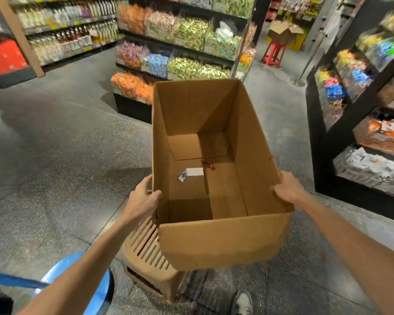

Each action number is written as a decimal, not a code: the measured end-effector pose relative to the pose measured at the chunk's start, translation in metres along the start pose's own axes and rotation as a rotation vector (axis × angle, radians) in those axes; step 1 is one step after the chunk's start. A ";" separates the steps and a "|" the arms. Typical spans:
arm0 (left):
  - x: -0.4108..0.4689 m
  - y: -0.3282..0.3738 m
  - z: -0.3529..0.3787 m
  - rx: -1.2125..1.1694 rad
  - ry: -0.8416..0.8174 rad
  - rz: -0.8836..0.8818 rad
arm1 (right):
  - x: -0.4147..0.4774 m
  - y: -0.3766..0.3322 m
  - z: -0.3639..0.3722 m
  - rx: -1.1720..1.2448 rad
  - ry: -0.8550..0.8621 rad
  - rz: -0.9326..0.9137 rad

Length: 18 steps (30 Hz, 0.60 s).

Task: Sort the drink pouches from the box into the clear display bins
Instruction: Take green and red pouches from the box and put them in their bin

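Far left: shelving (66, 30) stocked with bottles. Yellow price strips run along its edges, too blurred to read. A red display block (4, 56) stands at the end of this shelving. Near left: a blue stool (96, 289) shows partly behind the left forearm.

Left hand (143, 196): it grips the left wall of the cardboard box (214, 237) near the near corner, thumb hooked over the rim and fingers on the outside.

Centre: the box is open-topped and tilted, and sits above a tan slatted plastic stool (146, 253). Whether it rests on the stool cannot be told. On the box floor lie a white card (195, 172) with no legible print, a blue-and-white scrap (183, 177) touching the card's left end, and a small red-and-dark wrapper (208, 164) just beyond the card.

Behind the box, a black rack carries the clear display bins (184, 30), which are filled with drink pouches (187, 67) in orange, green, blue and purple. Their printing is unreadable.

Right hand (287, 189): it clasps the right wall's rim near the near corner.

Far right of centre: a red stool (274, 52) bears an open carton (284, 32). Right: a second black rack (328, 137) holds mixed packets, with labels blurred. Near bottom: one grey shoe (242, 302).
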<state>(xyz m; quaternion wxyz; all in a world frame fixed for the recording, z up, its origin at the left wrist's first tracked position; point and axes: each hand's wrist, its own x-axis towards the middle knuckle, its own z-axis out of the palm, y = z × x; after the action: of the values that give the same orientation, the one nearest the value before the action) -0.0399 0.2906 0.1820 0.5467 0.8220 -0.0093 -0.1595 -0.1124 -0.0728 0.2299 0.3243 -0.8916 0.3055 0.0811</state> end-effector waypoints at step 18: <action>0.156 0.125 0.187 0.479 -0.403 0.273 | 0.260 0.066 -0.144 0.160 -0.100 0.145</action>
<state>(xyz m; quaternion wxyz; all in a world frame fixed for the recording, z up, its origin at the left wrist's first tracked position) 0.0768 0.0438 0.1896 0.3414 0.8701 -0.2644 -0.2375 0.0482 -0.3307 0.2175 0.4027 -0.8331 0.3583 0.1240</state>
